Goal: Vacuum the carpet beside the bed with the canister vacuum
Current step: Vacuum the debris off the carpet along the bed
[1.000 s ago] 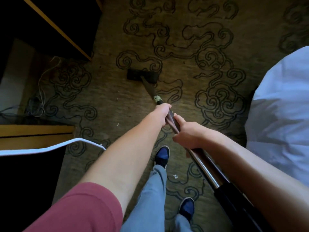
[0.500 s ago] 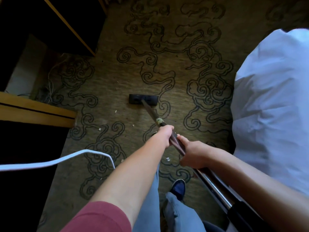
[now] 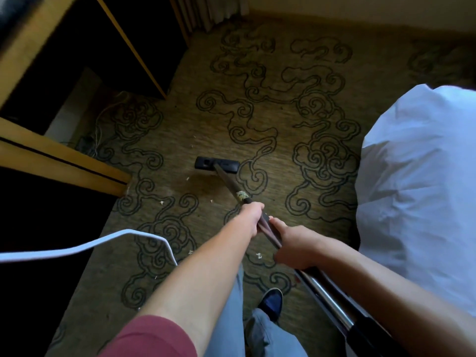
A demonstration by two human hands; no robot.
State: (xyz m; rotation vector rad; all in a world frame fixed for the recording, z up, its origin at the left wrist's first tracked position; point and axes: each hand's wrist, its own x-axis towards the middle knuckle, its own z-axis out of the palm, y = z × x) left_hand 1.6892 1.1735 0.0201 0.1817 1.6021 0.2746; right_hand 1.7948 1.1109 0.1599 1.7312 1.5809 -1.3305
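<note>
Both hands grip the vacuum wand (image 3: 226, 181), a dark metal tube running from lower right up to the black floor head (image 3: 217, 164). The head lies flat on the olive carpet (image 3: 283, 119) with dark swirl patterns, mid-frame. My left hand (image 3: 251, 217) holds the wand higher up, just below a taped band (image 3: 242, 195). My right hand (image 3: 292, 247) clasps it lower down. The wand's chrome section (image 3: 327, 297) and black hose end run off at bottom right. Small pale crumbs (image 3: 258, 255) dot the carpet near the head and near my feet.
The white-covered bed (image 3: 422, 191) fills the right side. Dark wooden furniture with yellow edges (image 3: 64, 163) lines the left, with thin cables (image 3: 99, 124) on the floor behind it. A white cord (image 3: 103, 243) hangs across the lower left. My shoe (image 3: 271, 302) stands below the hands.
The view has tilted up and the bed now shows more on the right. The floor head sits lower in view, drawn back along the carpet toward me. Both hands keep their grip.
</note>
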